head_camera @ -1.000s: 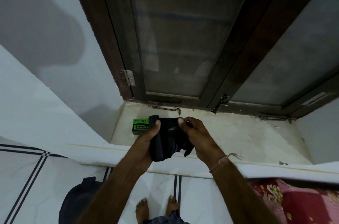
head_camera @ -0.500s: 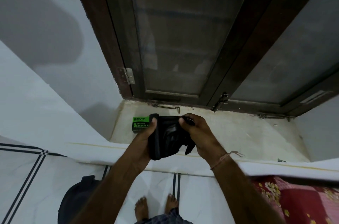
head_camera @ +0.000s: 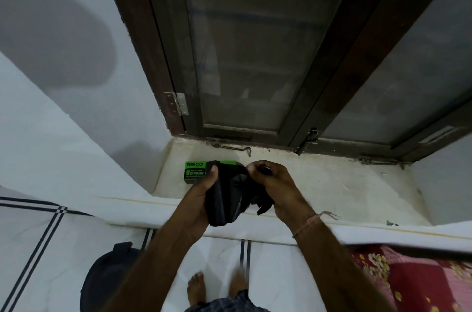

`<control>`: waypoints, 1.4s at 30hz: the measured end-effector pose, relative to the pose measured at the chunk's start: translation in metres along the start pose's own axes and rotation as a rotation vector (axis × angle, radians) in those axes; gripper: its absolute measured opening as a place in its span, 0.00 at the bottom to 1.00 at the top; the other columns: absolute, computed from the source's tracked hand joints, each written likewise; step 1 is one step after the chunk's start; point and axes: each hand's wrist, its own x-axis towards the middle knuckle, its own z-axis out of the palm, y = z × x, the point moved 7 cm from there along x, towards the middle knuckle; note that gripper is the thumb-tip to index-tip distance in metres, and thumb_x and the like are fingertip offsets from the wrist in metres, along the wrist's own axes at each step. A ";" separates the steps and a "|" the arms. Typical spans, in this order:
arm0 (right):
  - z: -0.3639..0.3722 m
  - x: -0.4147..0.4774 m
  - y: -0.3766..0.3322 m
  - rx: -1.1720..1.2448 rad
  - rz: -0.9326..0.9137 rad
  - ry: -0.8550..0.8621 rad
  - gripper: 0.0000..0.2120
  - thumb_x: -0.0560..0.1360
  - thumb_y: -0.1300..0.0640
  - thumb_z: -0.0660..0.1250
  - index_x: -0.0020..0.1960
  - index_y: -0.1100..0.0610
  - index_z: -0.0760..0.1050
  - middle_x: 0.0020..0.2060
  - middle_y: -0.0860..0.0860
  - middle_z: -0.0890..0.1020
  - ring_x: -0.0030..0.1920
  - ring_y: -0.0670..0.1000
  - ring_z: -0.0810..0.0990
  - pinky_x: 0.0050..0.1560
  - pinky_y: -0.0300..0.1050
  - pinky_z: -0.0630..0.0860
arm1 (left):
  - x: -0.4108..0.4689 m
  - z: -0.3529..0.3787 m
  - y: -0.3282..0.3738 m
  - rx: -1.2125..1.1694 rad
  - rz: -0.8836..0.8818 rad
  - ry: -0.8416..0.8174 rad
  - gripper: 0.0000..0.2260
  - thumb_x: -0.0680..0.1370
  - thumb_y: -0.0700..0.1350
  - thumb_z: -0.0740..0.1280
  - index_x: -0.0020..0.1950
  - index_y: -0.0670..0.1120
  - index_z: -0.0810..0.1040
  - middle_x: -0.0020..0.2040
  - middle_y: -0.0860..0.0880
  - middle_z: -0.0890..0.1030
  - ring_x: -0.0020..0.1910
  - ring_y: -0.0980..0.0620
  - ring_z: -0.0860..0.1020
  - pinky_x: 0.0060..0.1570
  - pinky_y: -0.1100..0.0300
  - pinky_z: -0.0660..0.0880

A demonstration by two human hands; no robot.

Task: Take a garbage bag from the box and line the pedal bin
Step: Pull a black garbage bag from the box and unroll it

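Above the window sill, I see left hand [head_camera: 204,190] and right hand [head_camera: 274,188] both pinching the folded garbage bag [head_camera: 233,193], out of its box [head_camera: 198,171]; the pedal bin [head_camera: 107,278] remains unlined.

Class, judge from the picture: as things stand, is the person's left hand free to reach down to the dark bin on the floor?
Probably not yet. The left hand and right hand both grip the folded black garbage bag at the window ledge; the bin stands on the floor below.

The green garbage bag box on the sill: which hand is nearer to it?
Left. The left hand overlaps the box's right end, gripping the black bag; the right hand holds the bag's other side, farther right.
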 end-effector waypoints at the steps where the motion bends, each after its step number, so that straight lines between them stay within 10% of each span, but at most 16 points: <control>1: -0.002 0.001 0.001 0.004 -0.001 0.001 0.09 0.81 0.62 0.68 0.56 0.66 0.82 0.45 0.56 0.86 0.46 0.53 0.85 0.40 0.41 0.82 | -0.001 0.000 0.000 -0.003 0.001 -0.006 0.22 0.85 0.55 0.60 0.71 0.42 0.78 0.67 0.37 0.82 0.64 0.37 0.81 0.59 0.41 0.80; 7: 0.012 -0.007 0.000 -0.193 0.047 -0.099 0.19 0.77 0.41 0.71 0.51 0.57 0.85 0.38 0.60 0.85 0.35 0.56 0.82 0.30 0.46 0.75 | -0.003 0.010 0.001 0.017 0.056 -0.043 0.22 0.86 0.53 0.59 0.71 0.39 0.77 0.66 0.36 0.82 0.64 0.38 0.82 0.56 0.48 0.82; 11: 0.012 -0.005 0.000 -0.193 0.043 -0.040 0.18 0.79 0.45 0.71 0.49 0.62 0.80 0.34 0.58 0.83 0.31 0.59 0.79 0.29 0.52 0.75 | -0.001 0.012 -0.002 0.035 0.051 -0.040 0.21 0.86 0.52 0.58 0.72 0.41 0.76 0.67 0.37 0.81 0.66 0.38 0.80 0.64 0.43 0.78; 16: 0.007 -0.005 -0.005 -0.104 0.022 -0.064 0.09 0.84 0.57 0.64 0.56 0.60 0.80 0.39 0.59 0.83 0.27 0.56 0.80 0.23 0.50 0.80 | 0.001 0.004 -0.002 0.027 -0.001 0.022 0.23 0.84 0.58 0.59 0.69 0.43 0.79 0.61 0.39 0.85 0.53 0.42 0.87 0.44 0.52 0.84; 26: 0.009 -0.006 -0.002 -0.172 0.069 -0.078 0.14 0.77 0.48 0.74 0.49 0.59 0.82 0.36 0.55 0.84 0.29 0.53 0.80 0.24 0.44 0.78 | 0.001 0.008 0.000 0.031 0.009 0.010 0.24 0.84 0.57 0.59 0.70 0.41 0.78 0.64 0.39 0.84 0.61 0.43 0.84 0.53 0.53 0.82; 31: 0.005 0.000 -0.005 -0.171 -0.026 -0.133 0.08 0.80 0.58 0.70 0.50 0.64 0.81 0.40 0.59 0.84 0.41 0.60 0.82 0.43 0.66 0.80 | 0.001 0.011 0.000 0.026 -0.007 0.005 0.25 0.84 0.59 0.58 0.71 0.42 0.78 0.64 0.39 0.84 0.62 0.41 0.84 0.54 0.51 0.83; 35: 0.004 0.001 -0.010 -0.152 -0.057 -0.160 0.06 0.82 0.64 0.66 0.52 0.62 0.83 0.41 0.55 0.84 0.43 0.52 0.82 0.46 0.51 0.79 | 0.000 0.009 0.000 -0.024 -0.021 -0.001 0.27 0.83 0.61 0.60 0.73 0.43 0.76 0.67 0.39 0.82 0.66 0.39 0.81 0.61 0.44 0.80; 42: 0.016 -0.008 -0.011 -0.215 -0.012 -0.236 0.13 0.78 0.47 0.72 0.56 0.57 0.83 0.43 0.59 0.86 0.39 0.57 0.86 0.34 0.57 0.83 | 0.000 0.013 -0.004 -0.011 -0.019 -0.020 0.25 0.84 0.60 0.57 0.70 0.43 0.78 0.64 0.38 0.83 0.61 0.40 0.84 0.59 0.44 0.81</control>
